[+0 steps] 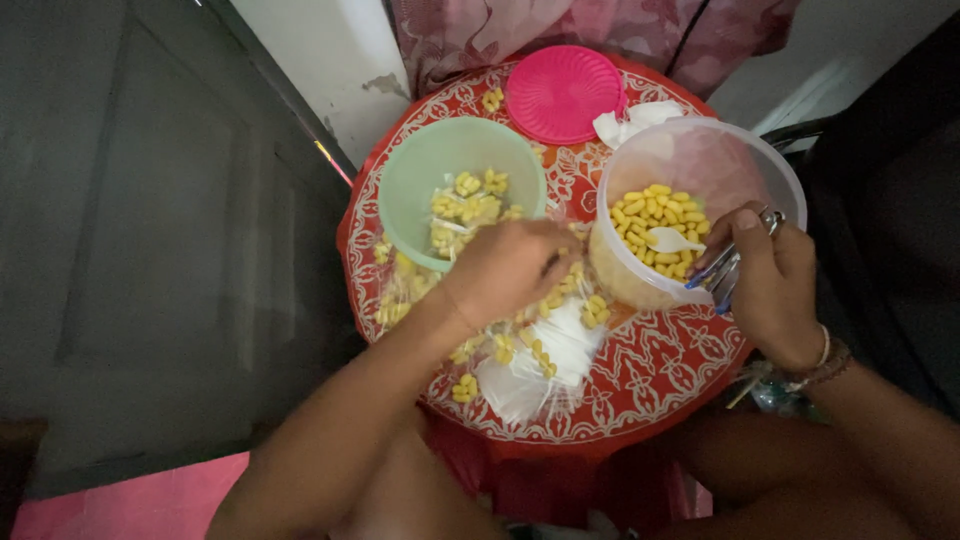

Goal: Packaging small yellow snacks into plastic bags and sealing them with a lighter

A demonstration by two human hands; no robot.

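On a round red patterned tray (660,375) stand a pale green bowl (425,175) holding small clear packets of yellow snack pieces, and a clear plastic tub (720,165) with loose yellow pieces (650,215) and a white spoon (672,240). My left hand (505,270) reaches between bowl and tub, fingers closed on a small clear packet of yellow pieces. My right hand (770,285) rests against the tub's near rim and grips a metal stapler (728,268). Filled packets (520,350) and a stack of clear empty bags (540,375) lie beneath my left hand.
A pink round lid (565,92) lies at the tray's far edge beside crumpled white plastic (630,122). A pink floral cloth (600,30) hangs behind. A dark wall or door panel (150,250) fills the left, a dark seat (890,200) the right.
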